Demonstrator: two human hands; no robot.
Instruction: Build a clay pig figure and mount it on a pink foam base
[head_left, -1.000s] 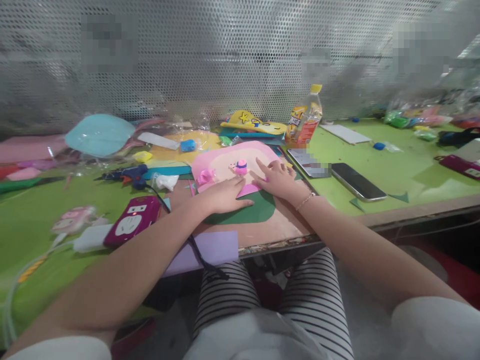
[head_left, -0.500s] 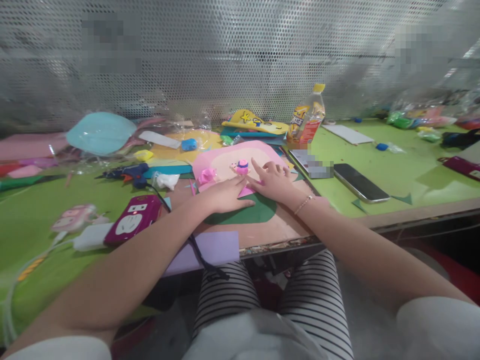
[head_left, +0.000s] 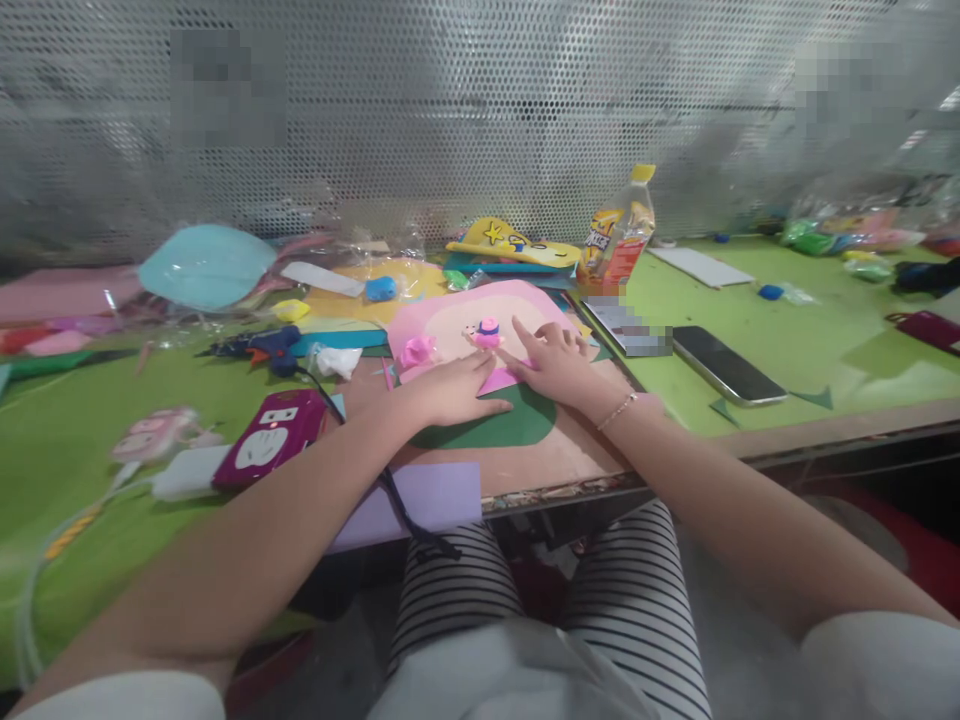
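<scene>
A pink sheet [head_left: 525,292] with a paler cream-pink middle lies in front of me, its near part over a dark green sheet [head_left: 517,425]. My left hand [head_left: 457,388] rests flat with stretched fingers on the near edge of the pink sheet. From the right, my right hand [head_left: 556,362] lies on the same sheet, its fingers spread. Just beyond my fingertips sits a small pink and blue clay figure [head_left: 488,331], with a tiny face-like piece at its left. A pink clay lump [head_left: 417,351] is at the sheet's left side.
Left are a glue gun [head_left: 274,347], a purple power bank [head_left: 274,440] with a cable, and a lilac sheet [head_left: 442,492] over the table edge. Right are a black phone [head_left: 726,365] and a second phone-like slab [head_left: 626,325]. A bottle [head_left: 619,240] stands behind.
My right hand shifted slightly toward the left hand, then back to the right. The left hand stays nearly in place, and the view has turned a little.
</scene>
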